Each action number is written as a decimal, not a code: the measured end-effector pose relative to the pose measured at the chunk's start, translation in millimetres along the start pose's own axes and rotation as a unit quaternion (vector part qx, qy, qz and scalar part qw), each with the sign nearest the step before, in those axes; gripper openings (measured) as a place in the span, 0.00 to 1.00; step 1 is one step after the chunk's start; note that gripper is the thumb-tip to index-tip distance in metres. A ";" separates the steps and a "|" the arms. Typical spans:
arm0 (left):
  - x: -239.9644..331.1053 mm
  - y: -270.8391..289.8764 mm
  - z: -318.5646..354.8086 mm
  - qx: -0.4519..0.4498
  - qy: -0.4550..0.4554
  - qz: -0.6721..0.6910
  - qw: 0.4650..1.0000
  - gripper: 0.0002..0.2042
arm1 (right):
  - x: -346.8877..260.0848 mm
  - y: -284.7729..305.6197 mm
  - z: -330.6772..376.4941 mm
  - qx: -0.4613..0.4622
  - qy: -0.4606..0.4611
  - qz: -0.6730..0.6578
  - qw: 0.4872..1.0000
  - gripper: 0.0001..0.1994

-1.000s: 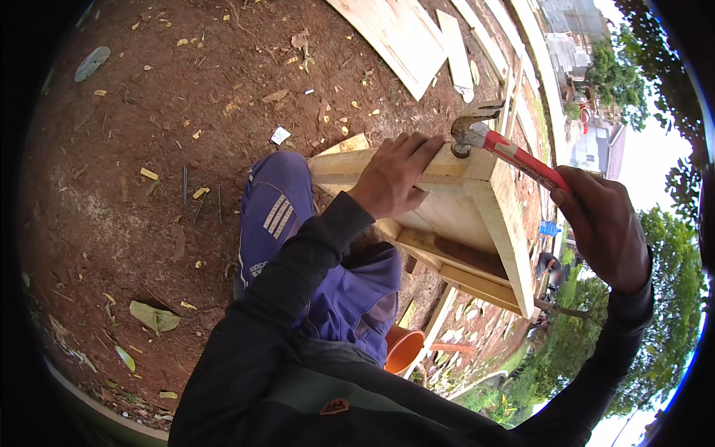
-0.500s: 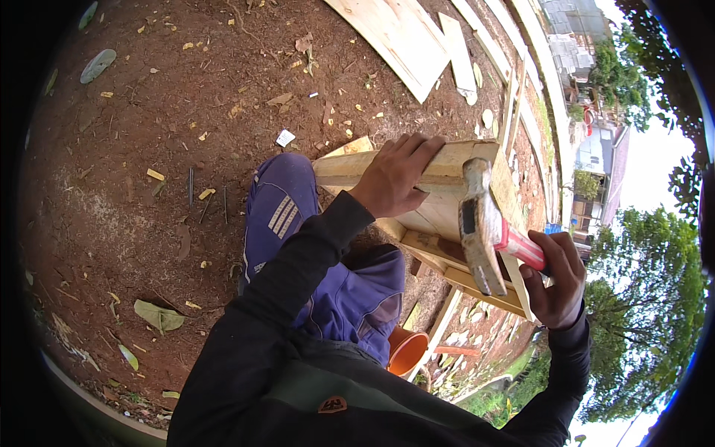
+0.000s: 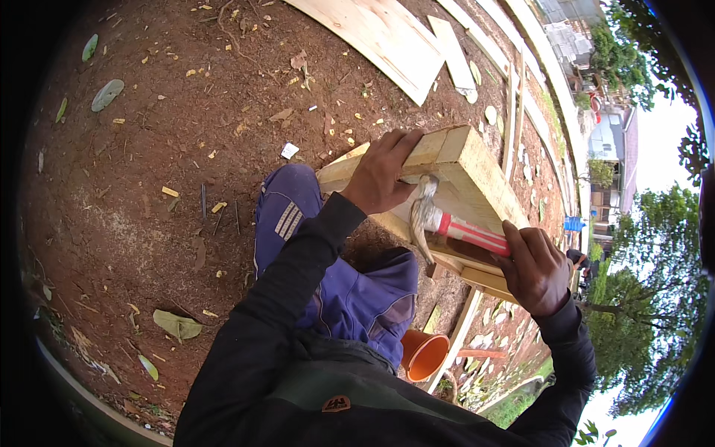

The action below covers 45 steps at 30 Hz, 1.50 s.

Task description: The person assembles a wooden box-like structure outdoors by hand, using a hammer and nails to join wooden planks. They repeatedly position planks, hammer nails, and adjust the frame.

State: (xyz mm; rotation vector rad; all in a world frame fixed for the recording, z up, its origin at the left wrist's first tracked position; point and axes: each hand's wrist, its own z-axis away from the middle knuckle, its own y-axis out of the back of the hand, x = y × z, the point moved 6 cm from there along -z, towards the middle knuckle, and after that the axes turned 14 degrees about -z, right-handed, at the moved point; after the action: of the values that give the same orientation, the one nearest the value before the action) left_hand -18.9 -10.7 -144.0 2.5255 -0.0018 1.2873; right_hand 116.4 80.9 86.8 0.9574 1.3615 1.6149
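My right hand [image 3: 538, 270] is wrapped round the end of a claw hammer's red and white handle. The worn metal head of the claw hammer [image 3: 426, 216] is in front of the open inner side of a wooden frame [image 3: 488, 175], close to my left hand. My left hand [image 3: 382, 173] grips the upper edge of that frame, fingers over the top and thumb on the near side. The frame is made of pale boards and stands tilted beside my bent knee [image 3: 290, 190]. Whether the hammer touches the wood I cannot tell.
An orange bucket [image 3: 426, 354] stands by my leg. Wide plywood [image 3: 380, 45] and long timber strips lie on the brown soil beyond the frame. Leaves, wood scraps and a small white piece [image 3: 290, 150] are scattered about. Trees [image 3: 640, 298] and buildings show at the right.
The hammer has moved left, its head now nearer my left hand and off the frame's corner. My right hand has shifted slightly left. My left hand keeps its hold on the frame.
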 end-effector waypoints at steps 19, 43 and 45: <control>-6.3 -4.3 6.7 -0.031 0.005 0.016 0.999 0.45 | -9.2 59.7 -94.4 -0.032 -0.076 -0.136 0.987 0.06; -1.1 -2.0 -6.0 -0.058 0.040 0.018 0.997 0.42 | 74.3 -5.2 28.6 0.244 -0.305 -0.106 0.915 0.14; 1.7 1.8 -4.6 -0.072 0.059 0.034 0.995 0.43 | 76.2 -15.9 30.8 0.283 -0.245 -0.172 0.911 0.14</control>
State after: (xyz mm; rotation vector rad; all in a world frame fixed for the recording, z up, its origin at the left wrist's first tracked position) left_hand -21.8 -11.0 -139.6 2.3441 -0.1507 1.4072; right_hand 116.2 164.3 79.2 1.2619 1.5436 0.6479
